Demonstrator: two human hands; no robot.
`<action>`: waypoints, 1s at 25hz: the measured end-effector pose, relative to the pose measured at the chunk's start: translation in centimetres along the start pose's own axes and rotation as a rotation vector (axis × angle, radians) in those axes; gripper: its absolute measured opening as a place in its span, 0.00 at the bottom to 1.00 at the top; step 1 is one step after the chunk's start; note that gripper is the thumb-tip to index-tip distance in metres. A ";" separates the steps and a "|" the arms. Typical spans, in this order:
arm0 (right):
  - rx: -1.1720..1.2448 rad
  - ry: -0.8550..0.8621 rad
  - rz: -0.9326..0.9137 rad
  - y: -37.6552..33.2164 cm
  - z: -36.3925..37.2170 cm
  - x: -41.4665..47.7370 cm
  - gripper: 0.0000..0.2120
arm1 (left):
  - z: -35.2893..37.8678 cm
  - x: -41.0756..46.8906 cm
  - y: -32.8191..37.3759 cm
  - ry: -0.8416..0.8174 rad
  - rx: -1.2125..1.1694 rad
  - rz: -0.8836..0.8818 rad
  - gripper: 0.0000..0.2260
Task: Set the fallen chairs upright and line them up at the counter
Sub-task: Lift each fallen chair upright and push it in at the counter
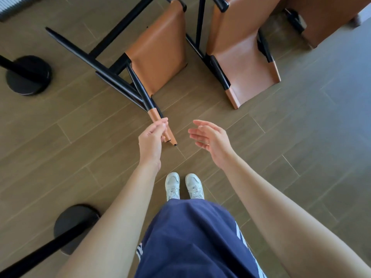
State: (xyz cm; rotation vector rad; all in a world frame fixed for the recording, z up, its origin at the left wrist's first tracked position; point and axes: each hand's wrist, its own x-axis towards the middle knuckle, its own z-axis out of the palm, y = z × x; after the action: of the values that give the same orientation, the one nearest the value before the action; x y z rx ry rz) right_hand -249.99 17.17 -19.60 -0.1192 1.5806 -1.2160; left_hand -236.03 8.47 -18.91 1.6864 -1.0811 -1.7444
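Note:
Two chairs with tan leather seats and black frames lie tipped over on the wood-look floor. The left chair [160,49] has its black legs stretched out to the left, and one tan-tipped leg [160,125] points toward me. My left hand [151,141] grips that leg near its tip. Beside it, my right hand [210,140] hovers with relaxed fingers and holds nothing. The right chair [243,57] lies next to the first one, untouched.
Two black post bases stand at the left, one higher up [28,75] and one nearer me [74,227]. A brown leather piece [331,19] fills the top right corner. My white shoes [183,186] are on the floor below my hands.

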 end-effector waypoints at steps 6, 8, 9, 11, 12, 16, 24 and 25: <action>0.031 0.020 0.052 2.4 -1.2 1.8 0.13 | -0.1 0.0 -3.6 -0.020 0.059 0.047 0.09; 0.063 0.029 0.049 3.6 -1.1 1.4 0.13 | -0.8 -0.5 -4.8 -0.016 0.061 0.052 0.10; 0.073 0.025 0.042 4.4 -0.9 1.2 0.13 | -1.3 -0.7 -5.4 -0.013 0.050 0.054 0.10; 0.087 0.020 0.046 6.0 -0.6 0.7 0.14 | -2.1 -0.9 -6.8 0.005 0.033 0.044 0.09; 0.092 0.019 0.048 6.9 -0.4 0.6 0.14 | -2.5 -1.0 -7.5 0.011 0.031 0.043 0.08; 0.091 0.001 0.080 10.9 0.0 1.5 0.13 | -3.1 -0.3 -11.2 0.075 0.005 0.020 0.07; 0.181 -0.003 0.159 19.7 -1.7 10.1 0.12 | -1.0 5.4 -20.1 0.055 0.001 -0.040 0.10; 0.190 0.002 0.174 20.9 -1.9 11.5 0.11 | -0.6 6.7 -21.3 0.050 -0.004 -0.032 0.11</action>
State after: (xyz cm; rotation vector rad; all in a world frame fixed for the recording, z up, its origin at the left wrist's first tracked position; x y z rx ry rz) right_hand -245.95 21.03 -42.86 0.1392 1.4370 -1.2220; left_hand -232.40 15.21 -39.84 1.7444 -1.0330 -1.7132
